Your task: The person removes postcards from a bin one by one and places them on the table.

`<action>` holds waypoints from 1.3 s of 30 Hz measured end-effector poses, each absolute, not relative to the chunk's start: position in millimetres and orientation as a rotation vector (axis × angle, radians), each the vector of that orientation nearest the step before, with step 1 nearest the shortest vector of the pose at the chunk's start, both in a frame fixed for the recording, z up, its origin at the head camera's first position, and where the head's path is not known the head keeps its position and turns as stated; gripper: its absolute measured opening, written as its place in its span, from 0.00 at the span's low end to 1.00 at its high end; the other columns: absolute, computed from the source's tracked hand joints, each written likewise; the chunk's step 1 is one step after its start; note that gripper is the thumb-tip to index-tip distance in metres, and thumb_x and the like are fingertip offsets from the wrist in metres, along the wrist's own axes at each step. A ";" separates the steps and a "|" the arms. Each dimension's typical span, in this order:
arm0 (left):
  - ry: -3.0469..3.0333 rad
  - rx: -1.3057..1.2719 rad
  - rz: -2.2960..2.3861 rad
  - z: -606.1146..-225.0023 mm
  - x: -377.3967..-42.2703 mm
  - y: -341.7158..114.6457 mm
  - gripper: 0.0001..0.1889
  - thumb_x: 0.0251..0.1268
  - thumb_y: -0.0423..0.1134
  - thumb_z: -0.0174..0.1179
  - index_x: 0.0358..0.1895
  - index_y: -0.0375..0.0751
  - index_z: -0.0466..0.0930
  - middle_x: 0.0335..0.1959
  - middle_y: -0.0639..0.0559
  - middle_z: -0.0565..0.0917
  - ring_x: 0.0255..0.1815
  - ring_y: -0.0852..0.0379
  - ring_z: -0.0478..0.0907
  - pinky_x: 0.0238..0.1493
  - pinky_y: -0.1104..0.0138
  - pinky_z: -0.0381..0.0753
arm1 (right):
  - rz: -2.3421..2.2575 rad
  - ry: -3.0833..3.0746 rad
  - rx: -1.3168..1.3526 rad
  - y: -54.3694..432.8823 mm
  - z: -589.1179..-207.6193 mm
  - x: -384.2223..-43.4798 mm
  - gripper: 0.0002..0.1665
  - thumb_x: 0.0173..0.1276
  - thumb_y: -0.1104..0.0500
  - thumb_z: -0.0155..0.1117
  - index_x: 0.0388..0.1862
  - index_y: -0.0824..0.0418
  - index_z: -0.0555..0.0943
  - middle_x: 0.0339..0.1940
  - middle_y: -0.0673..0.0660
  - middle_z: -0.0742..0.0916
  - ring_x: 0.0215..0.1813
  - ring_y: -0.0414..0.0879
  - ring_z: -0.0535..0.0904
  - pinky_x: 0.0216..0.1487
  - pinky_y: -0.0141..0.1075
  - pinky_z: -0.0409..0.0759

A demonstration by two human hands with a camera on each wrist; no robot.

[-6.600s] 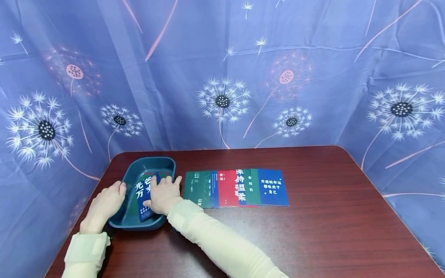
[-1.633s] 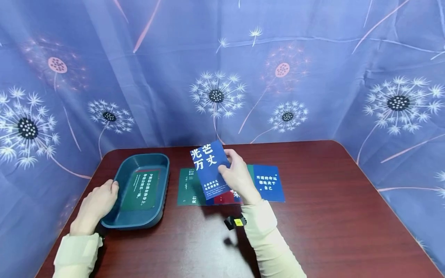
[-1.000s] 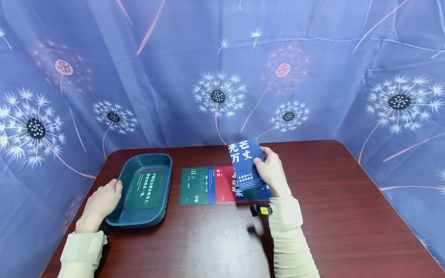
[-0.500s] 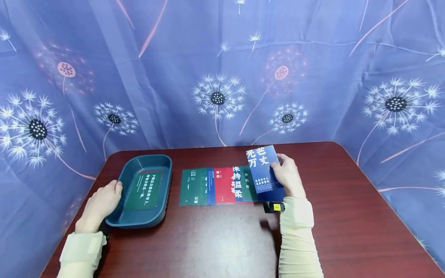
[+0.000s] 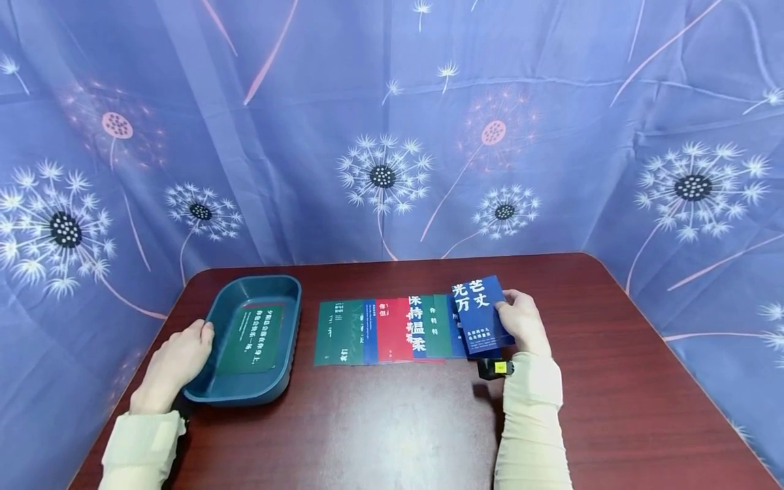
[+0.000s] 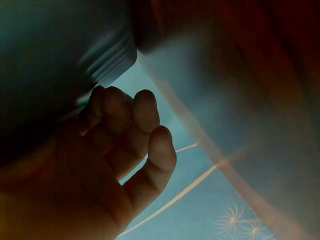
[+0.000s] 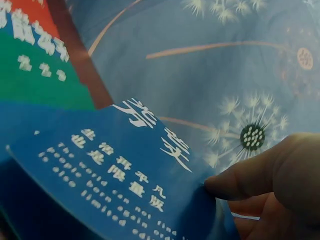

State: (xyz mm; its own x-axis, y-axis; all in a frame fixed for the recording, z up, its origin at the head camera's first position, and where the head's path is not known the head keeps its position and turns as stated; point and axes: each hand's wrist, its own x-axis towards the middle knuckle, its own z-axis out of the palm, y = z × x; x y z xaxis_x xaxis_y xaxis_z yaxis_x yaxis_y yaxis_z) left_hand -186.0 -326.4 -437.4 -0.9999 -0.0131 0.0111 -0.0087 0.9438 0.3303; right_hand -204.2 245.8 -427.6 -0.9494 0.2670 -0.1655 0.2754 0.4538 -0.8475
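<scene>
My right hand (image 5: 525, 323) pinches a blue card (image 5: 480, 316) with white lettering by its right edge. The card is slightly tilted over the right end of a row of overlapping cards (image 5: 392, 333), covering part of the blue end card (image 5: 458, 344). In the right wrist view the thumb (image 7: 245, 177) lies on the front of the held card (image 7: 110, 170). At the left, my left hand (image 5: 174, 361) holds the near-left rim of a dark teal tray (image 5: 289, 347); its fingers (image 6: 162, 150) curl beside the tray's outer wall. A green card (image 5: 248, 340) lies in the tray.
A dark red-brown wooden table (image 5: 392, 429) carries everything. Behind it and at both sides hangs a blue curtain (image 5: 306, 136) with dandelion prints. A red edge shows under the tray's green card.
My right hand has taken the blue card out of the tray, carried it right over the row and lowered it at the right end. My left hand has stayed at the tray.
</scene>
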 end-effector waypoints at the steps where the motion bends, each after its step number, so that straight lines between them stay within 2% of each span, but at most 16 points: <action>1: -3.083 0.018 -0.520 -437.4 -186.3 -326.3 0.24 0.80 0.49 0.33 0.46 0.30 0.70 0.40 0.23 0.76 0.37 0.28 0.76 0.34 0.39 0.72 | -1.580 2.650 0.508 247.2 -429.0 -203.6 0.25 0.74 0.63 0.44 0.67 0.72 0.67 0.53 0.70 0.77 0.45 0.57 0.76 0.42 0.42 0.75; 4: -3.087 0.021 -0.518 -437.9 -187.1 -326.0 0.24 0.80 0.50 0.33 0.47 0.30 0.70 0.40 0.22 0.76 0.38 0.27 0.76 0.34 0.39 0.72 | -1.580 2.635 0.507 250.8 -433.0 -200.9 0.25 0.75 0.63 0.42 0.68 0.73 0.63 0.56 0.71 0.75 0.49 0.59 0.74 0.45 0.44 0.75; 10: -3.093 0.023 -0.517 -438.9 -187.1 -326.7 0.24 0.80 0.50 0.33 0.46 0.30 0.70 0.40 0.22 0.76 0.38 0.27 0.76 0.33 0.39 0.72 | -1.759 2.424 0.555 252.7 -440.6 -195.4 0.25 0.75 0.63 0.37 0.69 0.68 0.58 0.60 0.69 0.72 0.51 0.61 0.75 0.42 0.46 0.80; 14: -3.096 0.025 -0.525 -438.2 -187.8 -327.1 0.25 0.80 0.51 0.32 0.46 0.30 0.70 0.40 0.23 0.76 0.37 0.28 0.76 0.33 0.39 0.72 | -1.619 2.533 0.523 253.1 -444.1 -201.1 0.26 0.75 0.64 0.40 0.70 0.72 0.57 0.60 0.72 0.71 0.54 0.62 0.72 0.49 0.49 0.76; 20: -3.090 0.017 -0.528 -439.2 -188.6 -327.4 0.26 0.80 0.51 0.32 0.48 0.30 0.70 0.41 0.22 0.76 0.38 0.29 0.77 0.35 0.39 0.73 | -1.380 2.665 0.538 252.1 -447.7 -209.1 0.33 0.69 0.67 0.47 0.72 0.74 0.54 0.65 0.75 0.69 0.60 0.66 0.69 0.58 0.54 0.70; 25: -3.093 0.016 -0.520 -440.8 -188.9 -328.0 0.27 0.80 0.51 0.31 0.51 0.28 0.69 0.44 0.21 0.76 0.39 0.28 0.76 0.37 0.38 0.72 | -1.148 2.806 0.531 252.4 -449.7 -209.5 0.34 0.64 0.67 0.53 0.69 0.76 0.59 0.63 0.76 0.72 0.62 0.68 0.69 0.62 0.55 0.66; 30: -3.090 0.014 -0.519 -440.7 -189.2 -328.6 0.26 0.80 0.51 0.32 0.51 0.28 0.70 0.44 0.22 0.76 0.39 0.28 0.77 0.36 0.38 0.72 | -1.057 2.872 0.496 251.9 -448.8 -210.4 0.33 0.61 0.67 0.52 0.67 0.76 0.65 0.61 0.76 0.75 0.61 0.69 0.70 0.63 0.55 0.66; 39: -3.086 0.010 -0.524 -439.6 -189.3 -328.0 0.26 0.80 0.50 0.32 0.49 0.29 0.70 0.41 0.22 0.76 0.37 0.28 0.77 0.35 0.39 0.72 | -0.995 2.917 0.549 251.1 -454.0 -213.0 0.32 0.61 0.66 0.50 0.65 0.74 0.67 0.59 0.75 0.76 0.59 0.70 0.72 0.61 0.56 0.67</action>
State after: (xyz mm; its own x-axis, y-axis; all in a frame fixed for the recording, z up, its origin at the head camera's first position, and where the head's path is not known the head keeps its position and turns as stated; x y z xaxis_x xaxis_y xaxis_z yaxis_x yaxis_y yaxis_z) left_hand -189.3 -328.0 -439.6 -0.9999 -0.0081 0.0105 -0.0041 0.9439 0.3302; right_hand -213.0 251.1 -454.0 -0.9384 0.3232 -0.1221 0.3305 0.7365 -0.5902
